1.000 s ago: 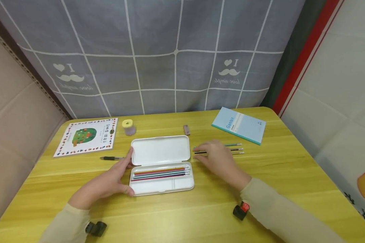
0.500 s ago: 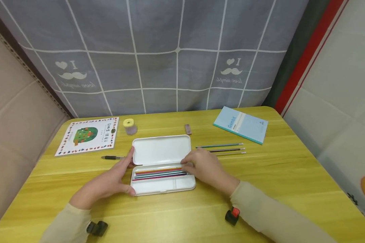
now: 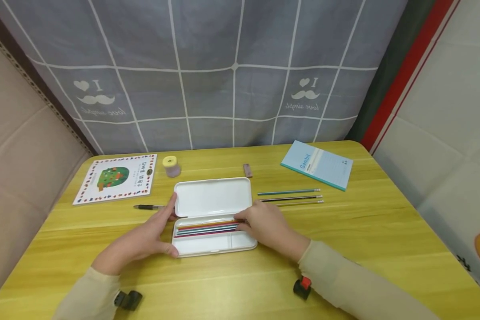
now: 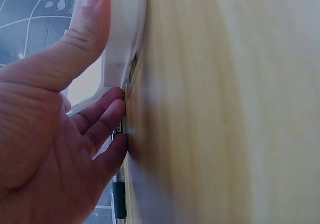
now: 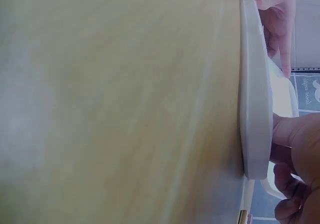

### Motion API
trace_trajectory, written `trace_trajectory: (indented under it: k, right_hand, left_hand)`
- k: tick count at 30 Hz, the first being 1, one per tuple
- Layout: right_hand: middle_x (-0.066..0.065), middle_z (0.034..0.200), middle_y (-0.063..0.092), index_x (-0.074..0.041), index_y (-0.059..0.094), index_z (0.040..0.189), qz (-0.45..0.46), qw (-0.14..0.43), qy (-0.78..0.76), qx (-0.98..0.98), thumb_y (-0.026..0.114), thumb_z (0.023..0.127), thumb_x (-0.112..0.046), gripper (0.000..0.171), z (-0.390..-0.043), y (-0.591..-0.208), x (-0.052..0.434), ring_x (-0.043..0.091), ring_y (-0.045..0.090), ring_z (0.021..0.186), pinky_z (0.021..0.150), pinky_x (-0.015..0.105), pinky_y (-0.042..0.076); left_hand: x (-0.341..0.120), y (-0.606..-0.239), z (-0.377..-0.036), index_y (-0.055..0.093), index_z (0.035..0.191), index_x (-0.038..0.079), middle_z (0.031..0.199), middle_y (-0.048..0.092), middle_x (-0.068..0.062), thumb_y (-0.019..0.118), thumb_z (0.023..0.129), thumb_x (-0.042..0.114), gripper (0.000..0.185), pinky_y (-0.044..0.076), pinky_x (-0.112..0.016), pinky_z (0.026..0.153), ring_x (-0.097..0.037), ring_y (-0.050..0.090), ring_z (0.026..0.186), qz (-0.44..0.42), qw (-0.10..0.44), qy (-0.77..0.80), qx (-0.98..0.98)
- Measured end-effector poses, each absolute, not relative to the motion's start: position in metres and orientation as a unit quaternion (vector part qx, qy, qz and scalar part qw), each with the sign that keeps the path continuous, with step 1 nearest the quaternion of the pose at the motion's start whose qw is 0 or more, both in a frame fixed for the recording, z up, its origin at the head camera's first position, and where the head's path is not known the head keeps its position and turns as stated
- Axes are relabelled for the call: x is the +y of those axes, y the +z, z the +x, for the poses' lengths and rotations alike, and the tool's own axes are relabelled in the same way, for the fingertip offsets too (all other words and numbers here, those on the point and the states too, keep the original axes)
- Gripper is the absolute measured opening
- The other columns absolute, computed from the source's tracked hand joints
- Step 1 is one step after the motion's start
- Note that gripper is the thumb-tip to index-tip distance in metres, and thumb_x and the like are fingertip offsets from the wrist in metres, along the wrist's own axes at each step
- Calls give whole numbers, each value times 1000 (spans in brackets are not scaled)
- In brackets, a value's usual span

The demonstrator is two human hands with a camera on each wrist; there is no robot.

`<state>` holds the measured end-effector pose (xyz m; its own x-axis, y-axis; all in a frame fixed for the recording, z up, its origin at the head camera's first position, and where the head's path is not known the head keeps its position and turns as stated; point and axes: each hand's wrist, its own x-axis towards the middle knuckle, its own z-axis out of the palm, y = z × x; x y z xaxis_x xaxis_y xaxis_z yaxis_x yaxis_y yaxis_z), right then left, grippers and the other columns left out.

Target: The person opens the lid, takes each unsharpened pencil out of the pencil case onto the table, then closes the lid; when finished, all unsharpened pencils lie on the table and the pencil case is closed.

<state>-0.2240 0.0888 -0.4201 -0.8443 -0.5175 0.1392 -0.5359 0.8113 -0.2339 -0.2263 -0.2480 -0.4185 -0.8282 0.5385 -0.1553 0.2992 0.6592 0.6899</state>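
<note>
Yellow wooden table bears: open pencil case, three pencils, notebook, picture book, pen, sharpener, eraser

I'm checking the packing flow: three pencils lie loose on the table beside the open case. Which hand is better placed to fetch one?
Probably the right hand: it is at the pencil case's right end, nearest the loose pencils. The left hand grips the case's left end, on the far side from them.
</note>
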Motion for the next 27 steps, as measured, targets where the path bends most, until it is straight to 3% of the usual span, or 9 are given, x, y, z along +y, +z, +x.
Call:
trace_trajectory:
  k: [8,27]
  right_hand:
    - [-9,102,77,-24,84,109,267,8,163,-950,81,93,-27,17,-224,-418,84,12,71,92,72,30,57]
    - [-13,93,75,-26,86,97,247,34,209,-945,83,91,-28,7,-222,-420,82,7,69,86,70,28,55]
  left_hand:
    - [-247,-416,-224,-16,165,8,155,38,-22,94,67,39,150,25,-62,119,-36,44,138,234,177,344,892]
    - [-249,-419,-224,-15,166,11,150,43,-17,93,68,41,149,25,-61,120,-34,45,137,230,171,339,896]
